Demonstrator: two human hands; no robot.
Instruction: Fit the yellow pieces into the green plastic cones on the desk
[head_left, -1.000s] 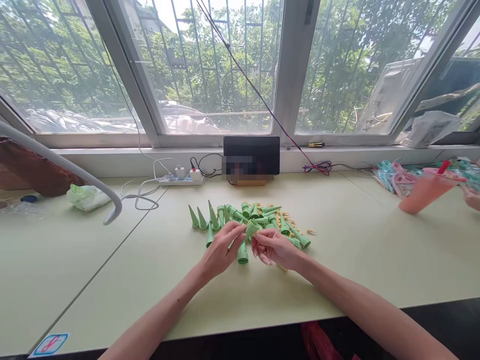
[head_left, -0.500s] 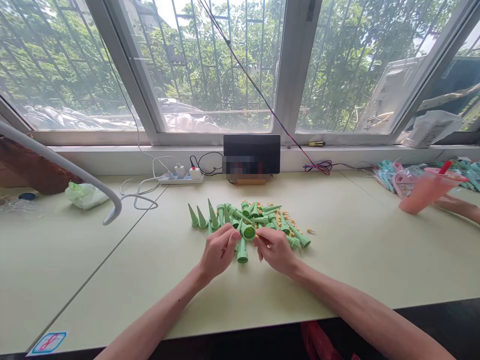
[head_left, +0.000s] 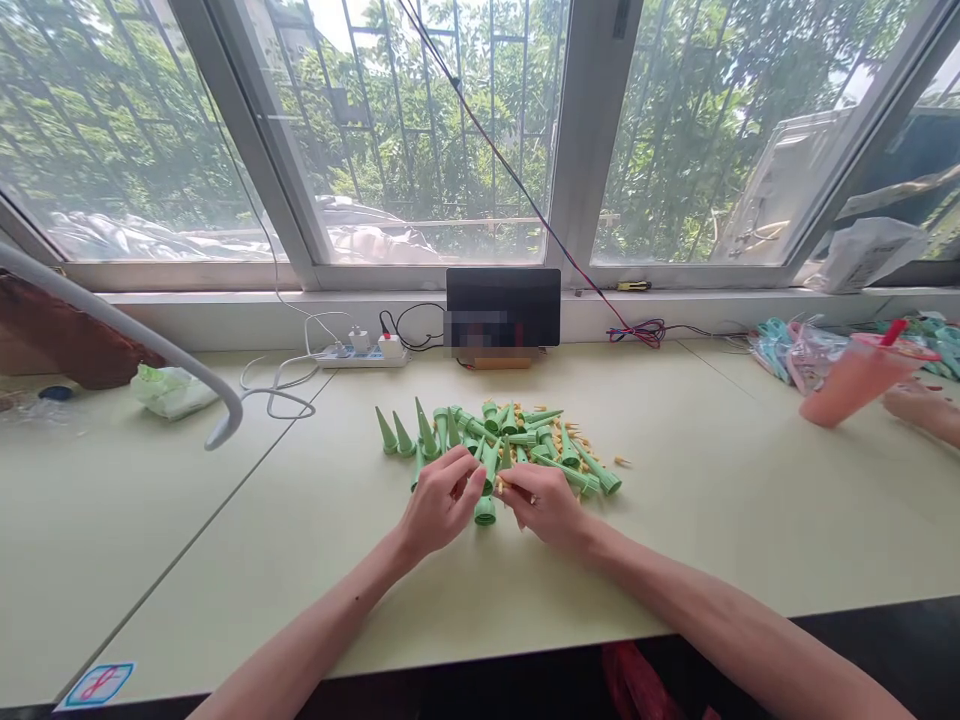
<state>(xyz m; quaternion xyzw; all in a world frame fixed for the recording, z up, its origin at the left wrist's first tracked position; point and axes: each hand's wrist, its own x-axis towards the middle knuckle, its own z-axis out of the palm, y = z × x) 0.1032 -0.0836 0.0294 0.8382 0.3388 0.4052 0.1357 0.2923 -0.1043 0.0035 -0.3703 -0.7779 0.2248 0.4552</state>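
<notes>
My left hand (head_left: 442,500) is closed around a green plastic cone-shaped spike (head_left: 490,462), its wide end tilted down toward me. Pinched in my right hand (head_left: 547,505) is a small yellow tip (head_left: 502,485), close beside that wide end. Whether the two pieces touch, I cannot tell. Just below lies another green spike (head_left: 485,512), its round opening facing me. Beyond my hands is a heap of green spikes (head_left: 592,465), with many small yellow tips (head_left: 585,440) among and behind them. Several green spikes (head_left: 386,434) stand point-up at the left of the heap.
A dark screen (head_left: 504,305) stands against the sill, beside a white power strip (head_left: 364,358) with cables. A grey curved bar (head_left: 135,325) crosses the left side. At right, another person's hand (head_left: 919,405) is beside a cup with a pink drink (head_left: 851,385).
The green spike in my left hand has tipped from facing me with its opening to pointing down. My right hand has shifted slightly, and its yellow tip now shows.
</notes>
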